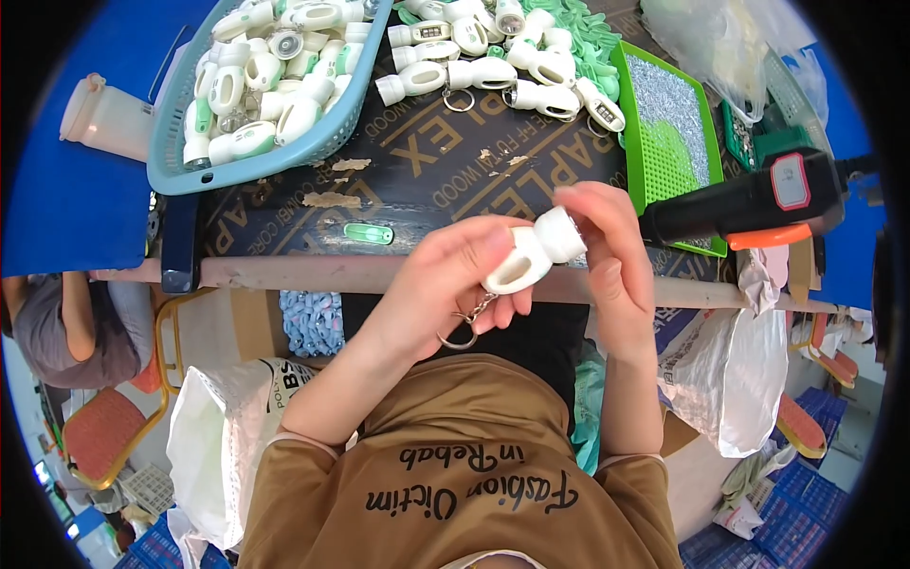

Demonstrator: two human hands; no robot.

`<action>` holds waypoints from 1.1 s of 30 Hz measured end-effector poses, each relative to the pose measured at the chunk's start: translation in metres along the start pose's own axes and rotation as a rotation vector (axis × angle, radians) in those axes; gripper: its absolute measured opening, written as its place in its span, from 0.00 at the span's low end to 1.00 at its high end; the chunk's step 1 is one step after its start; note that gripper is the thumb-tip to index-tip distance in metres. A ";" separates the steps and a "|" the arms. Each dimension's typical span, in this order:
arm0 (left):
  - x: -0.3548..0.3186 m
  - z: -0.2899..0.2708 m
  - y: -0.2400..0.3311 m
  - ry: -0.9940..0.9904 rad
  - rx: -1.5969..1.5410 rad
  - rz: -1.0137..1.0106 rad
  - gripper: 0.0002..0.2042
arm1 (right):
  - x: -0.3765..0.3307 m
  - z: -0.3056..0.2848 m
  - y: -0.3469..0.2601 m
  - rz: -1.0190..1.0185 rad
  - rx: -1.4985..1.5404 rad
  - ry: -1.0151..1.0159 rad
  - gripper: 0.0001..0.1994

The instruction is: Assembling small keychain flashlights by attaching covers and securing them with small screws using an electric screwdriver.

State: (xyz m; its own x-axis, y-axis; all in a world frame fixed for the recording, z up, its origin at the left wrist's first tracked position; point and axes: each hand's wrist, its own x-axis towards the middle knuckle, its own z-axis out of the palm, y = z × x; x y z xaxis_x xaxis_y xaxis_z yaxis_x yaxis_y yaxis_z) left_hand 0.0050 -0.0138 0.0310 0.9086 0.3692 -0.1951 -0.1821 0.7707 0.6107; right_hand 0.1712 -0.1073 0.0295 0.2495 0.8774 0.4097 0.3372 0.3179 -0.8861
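My left hand grips a white keychain flashlight by its looped handle, thumb on top. A short chain with a metal split ring hangs from its tail toward my wrist. The flashlight's round head points up and right, toward my right hand. That hand is cupped open beside the head, its fingertips close to the rim or touching it, the thumb standing apart. On the table just beyond my left hand lies a small green oval cover. More white flashlights are heaped farther back, some with an open slot in the handle.
A blue-grey basket full of white and green flashlights stands at the far left. Green covers are piled at the back. To the right are a green tray of small metal parts and a black power screwdriver with an orange trigger.
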 end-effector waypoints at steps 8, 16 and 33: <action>0.006 -0.013 -0.013 -0.354 -0.594 -0.385 0.21 | 0.007 -0.001 0.000 0.081 0.437 -0.270 0.30; 0.000 0.011 -0.011 -0.102 -0.140 -0.174 0.21 | 0.006 -0.001 0.005 -0.046 0.324 -0.254 0.27; -0.014 0.014 -0.018 -0.259 0.267 0.101 0.22 | -0.006 0.009 -0.014 0.001 0.260 -0.191 0.41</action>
State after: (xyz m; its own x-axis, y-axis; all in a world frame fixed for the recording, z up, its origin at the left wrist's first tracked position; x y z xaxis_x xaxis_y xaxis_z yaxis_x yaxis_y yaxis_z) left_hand 0.0004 -0.0400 0.0331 0.9622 0.2665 0.0558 -0.2022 0.5622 0.8019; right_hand 0.1571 -0.1136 0.0375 0.0668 0.9215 0.3827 0.0877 0.3767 -0.9222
